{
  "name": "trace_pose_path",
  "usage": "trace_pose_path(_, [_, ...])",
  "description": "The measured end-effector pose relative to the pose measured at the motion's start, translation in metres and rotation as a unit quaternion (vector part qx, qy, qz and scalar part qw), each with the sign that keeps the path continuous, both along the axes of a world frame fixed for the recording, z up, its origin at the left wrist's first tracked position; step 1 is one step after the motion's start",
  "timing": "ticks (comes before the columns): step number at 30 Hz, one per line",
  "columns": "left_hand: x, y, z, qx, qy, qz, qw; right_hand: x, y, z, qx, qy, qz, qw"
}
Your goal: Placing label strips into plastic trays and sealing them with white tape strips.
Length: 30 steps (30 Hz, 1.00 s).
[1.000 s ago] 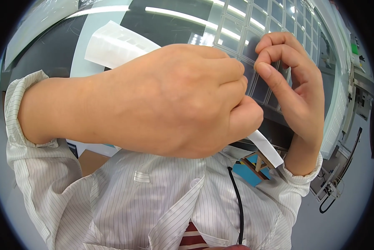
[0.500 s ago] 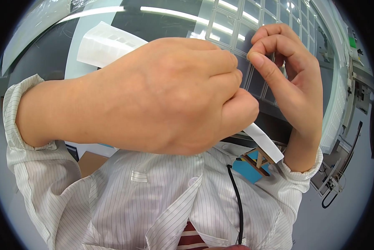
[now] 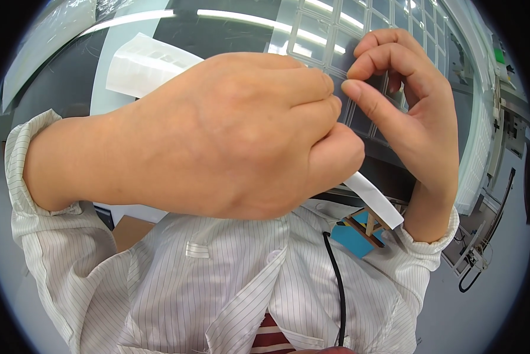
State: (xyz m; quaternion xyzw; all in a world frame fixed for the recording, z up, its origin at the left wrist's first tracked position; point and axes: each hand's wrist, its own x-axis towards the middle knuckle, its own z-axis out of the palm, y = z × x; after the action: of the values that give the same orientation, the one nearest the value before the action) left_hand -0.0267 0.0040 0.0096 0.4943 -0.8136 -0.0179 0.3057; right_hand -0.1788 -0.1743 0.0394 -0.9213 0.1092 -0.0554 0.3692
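My left hand is closed in a fist, its back toward me, across the middle of the view. A narrow white paper strip sticks out below its thumb side. Behind the left wrist shows a wider white strip with pale rectangular marks; whether the two are one piece is hidden by the hand. To the right, my right hand is raised with curled fingers, thumb tip and index tip almost together just off the left knuckles. Anything between those tips is too small to make out.
Beyond the hands lies a clear plastic tray with rectangular compartments on a dark surface. Clear plastic film is at the far left. A brown wooden piece and a blue patch show below the right wrist. A black cord hangs down my front.
The right thumb and index tips have shifted slightly left, and a small gap shows between them. The left hand has barely moved, still in a fist with the strip.
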Motion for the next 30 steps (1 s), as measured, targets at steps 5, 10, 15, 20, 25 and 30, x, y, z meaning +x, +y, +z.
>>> trace_pose_path(5, [0.003, 0.000, 0.001, 0.005, 0.004, -0.002, 1.000, 0.004, -0.001, -0.004, 0.033, -0.008, -0.013, 0.999])
trace_pose_path(10, [0.004, -0.001, 0.001, 0.001, -0.001, -0.002, 1.000, 0.006, 0.004, -0.003, -0.078, -0.009, -0.008, 0.997])
trace_pose_path(15, [0.006, -0.001, 0.002, 0.008, -0.006, -0.004, 1.000, 0.009, 0.005, -0.005, -0.078, -0.014, -0.018, 0.997])
trace_pose_path(20, [0.007, 0.003, 0.001, -0.005, 0.000, 0.007, 1.000, 0.003, -0.006, -0.004, 0.042, -0.014, 0.018, 0.999])
trace_pose_path(25, [0.009, 0.006, 0.002, 0.008, 0.005, 0.002, 1.000, 0.006, 0.000, -0.006, 0.058, -0.009, 0.009, 0.998])
trace_pose_path(30, [0.009, 0.004, 0.000, 0.002, 0.005, 0.004, 1.000, 0.008, 0.001, -0.004, 0.054, -0.002, 0.002, 0.999])
